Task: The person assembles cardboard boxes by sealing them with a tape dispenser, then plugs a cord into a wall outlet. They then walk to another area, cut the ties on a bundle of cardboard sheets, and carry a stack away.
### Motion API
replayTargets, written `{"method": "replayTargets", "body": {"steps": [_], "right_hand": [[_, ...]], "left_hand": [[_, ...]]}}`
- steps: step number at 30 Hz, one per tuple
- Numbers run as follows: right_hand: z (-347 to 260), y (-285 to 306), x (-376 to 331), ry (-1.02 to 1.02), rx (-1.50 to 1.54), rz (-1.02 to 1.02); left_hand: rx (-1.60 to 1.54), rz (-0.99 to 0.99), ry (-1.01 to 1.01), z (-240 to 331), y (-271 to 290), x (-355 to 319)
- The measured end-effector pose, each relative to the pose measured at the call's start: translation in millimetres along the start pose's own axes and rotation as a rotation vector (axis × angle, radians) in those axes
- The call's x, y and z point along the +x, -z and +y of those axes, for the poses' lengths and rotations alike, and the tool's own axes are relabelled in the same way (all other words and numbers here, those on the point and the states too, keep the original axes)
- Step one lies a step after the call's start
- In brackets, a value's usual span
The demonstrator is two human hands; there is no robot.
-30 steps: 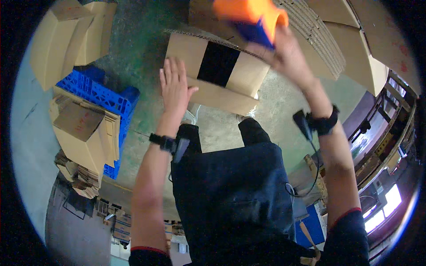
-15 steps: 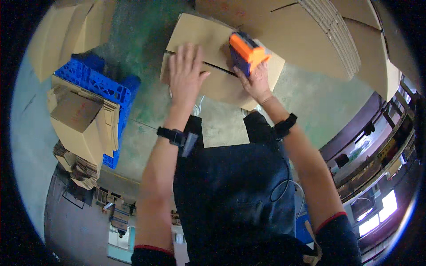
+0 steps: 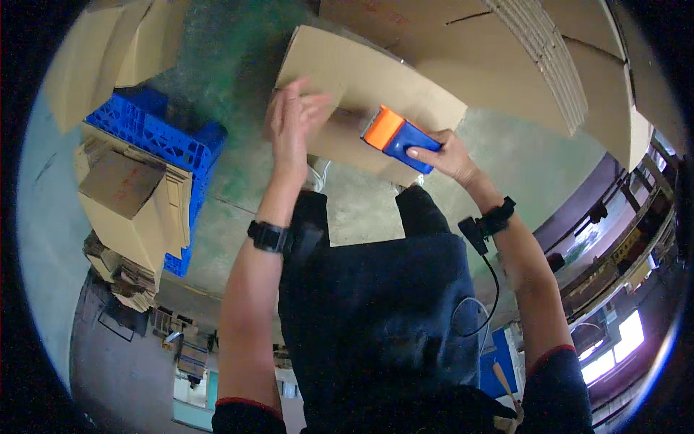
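Note:
A brown cardboard box (image 3: 361,66) stands on the floor in front of my feet, with its flaps folded across the top. In my right hand (image 3: 454,157), over the box's near right part, is a hand-held orange and blue tape dispenser (image 3: 399,138). My fingers and thumb wrap its blue end, and the orange end points to the left. Over the box's left end is my left hand (image 3: 290,123), fingers spread and somewhat blurred, holding nothing. Whether it touches the cardboard I cannot tell.
Large stacked cardboard sheets (image 3: 499,72) lean at the upper right, close beyond the box. On the left, a blue plastic pallet (image 3: 155,134) bears flattened cartons (image 3: 130,184). More cardboard (image 3: 148,47) stands at the upper left. A cable hangs by my right wrist.
The tape dispenser has come nearer to me and turned, its orange end swinging to the left. My left hand has tilted up onto its edge at the box's left end.

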State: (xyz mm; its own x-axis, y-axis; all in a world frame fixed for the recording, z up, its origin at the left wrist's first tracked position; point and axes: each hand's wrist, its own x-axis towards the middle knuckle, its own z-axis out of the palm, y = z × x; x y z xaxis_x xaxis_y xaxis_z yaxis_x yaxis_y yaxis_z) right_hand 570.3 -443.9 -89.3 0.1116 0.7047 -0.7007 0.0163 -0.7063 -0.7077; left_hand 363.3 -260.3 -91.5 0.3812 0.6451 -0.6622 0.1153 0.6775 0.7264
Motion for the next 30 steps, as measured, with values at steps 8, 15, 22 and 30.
{"method": "replayTargets", "body": {"steps": [8,15,22,30], "right_hand": [[-12,-6,9,0.026,-0.023,-0.099],[-65,-32,45,0.225,-0.261,0.039],[-98,-87,76,0.097,-0.544,0.078],[-91,-59,66,-0.015,-0.539,0.005]], "left_hand": [[-0.343,-0.261,0.411,-37,-9,-2],[0.367,0.245,-0.104,25,93,52],[0.887,0.139,0.103,-28,136,124],[0.754,-0.072,-0.237,-18,71,75]]}}
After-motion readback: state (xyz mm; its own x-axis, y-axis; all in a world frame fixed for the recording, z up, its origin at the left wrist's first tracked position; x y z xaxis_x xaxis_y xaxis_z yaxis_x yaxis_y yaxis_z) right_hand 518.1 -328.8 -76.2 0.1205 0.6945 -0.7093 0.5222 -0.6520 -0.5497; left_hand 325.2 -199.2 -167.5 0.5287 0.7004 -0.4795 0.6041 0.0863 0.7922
